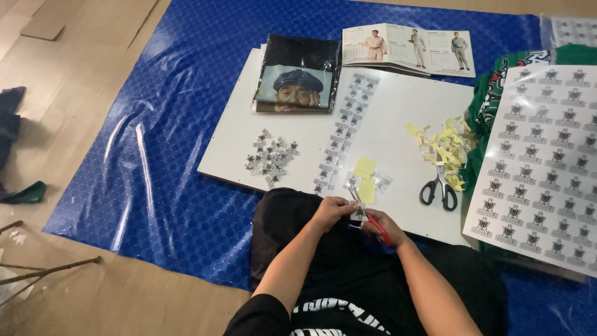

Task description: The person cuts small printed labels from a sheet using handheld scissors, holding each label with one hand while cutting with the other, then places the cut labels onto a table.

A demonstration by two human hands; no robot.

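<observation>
- We see a blue plastic sheet (174, 143) spread over the wooden floor, and on it a white board (398, 112) that carries most of the loose pieces.
- At the right lies a large printed sticker sheet (547, 168), white with rows of small dark emblems, resting on green cloth (491, 99).
- At the far edge of the white board sit a dark wrapped package (298, 74) with a portrait picture on its front, and an open calendar booklet (407, 48) showing 3 standing figures.
- A long strip of cut stickers (342, 130) runs down the board's middle; a heap of small cut emblems (272, 155) lies to its left, yellow backing scraps (444, 146) to its right, near black-handled scissors (439, 190).
- Our left hand (331, 211) is closed in a pinch on a small sticker piece (359, 213), held over the lap at the board's near edge.
- Our right hand (382, 227) is closed around red-handled scissors (367, 211), blades touching that piece.
- We judge the piece very light, thin and floppy, easily creased; it is best pinched at its edge, clear of the blades and of the printed emblem.
</observation>
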